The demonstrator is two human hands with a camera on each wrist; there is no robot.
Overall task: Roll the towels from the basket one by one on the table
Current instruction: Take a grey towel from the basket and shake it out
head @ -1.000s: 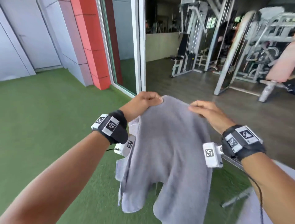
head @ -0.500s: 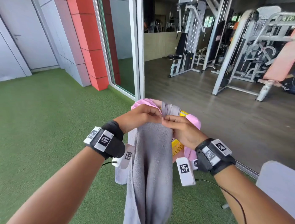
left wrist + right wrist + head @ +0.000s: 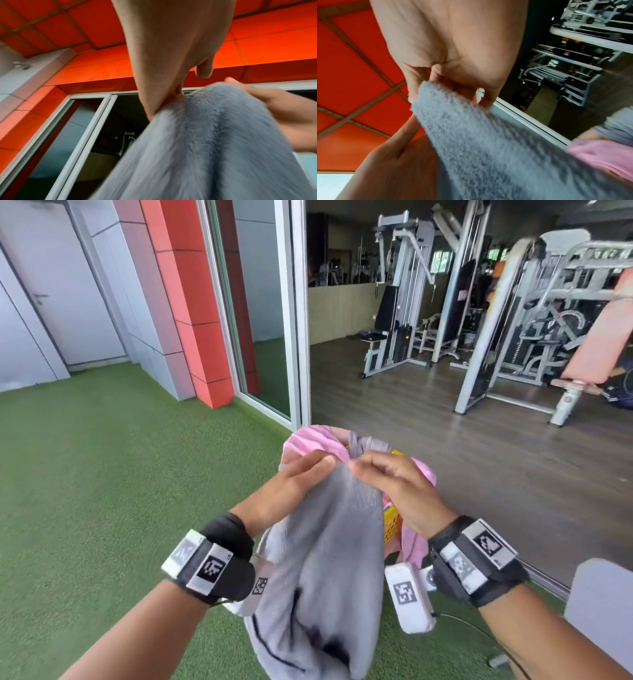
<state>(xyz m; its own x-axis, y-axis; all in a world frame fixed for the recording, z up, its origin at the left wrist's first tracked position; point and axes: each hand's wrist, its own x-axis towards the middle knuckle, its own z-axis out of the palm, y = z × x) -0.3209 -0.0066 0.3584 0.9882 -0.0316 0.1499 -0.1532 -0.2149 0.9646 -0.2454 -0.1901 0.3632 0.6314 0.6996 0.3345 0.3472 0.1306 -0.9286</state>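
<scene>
- Grey towel [image 3: 329, 559] hangs in the air between both hands, gathered at its top edge and drooping in loose folds over the green turf [image 3: 102, 491]; it is not on the table and not rolled.
- Behind it stands the yellow basket [image 3: 392, 525], with a pink towel [image 3: 308, 440] and another grey one draped over its rim, so by my judgement more towels are left to roll.
- Only a pale corner of what may be the table [image 3: 599, 611] shows at the lower right, well apart from the towel. No rolled towel is in view, so I cannot tell how many are done.
- Left hand [image 3: 291, 491] pinches the top edge of the towel, its fingers curled onto the cloth.
- Right hand [image 3: 394, 487] pinches the same edge just beside the left, with the fingertips of both hands nearly meeting.
- Judging from this, the step in hand is bringing the towel's corners together before it is laid down.
</scene>
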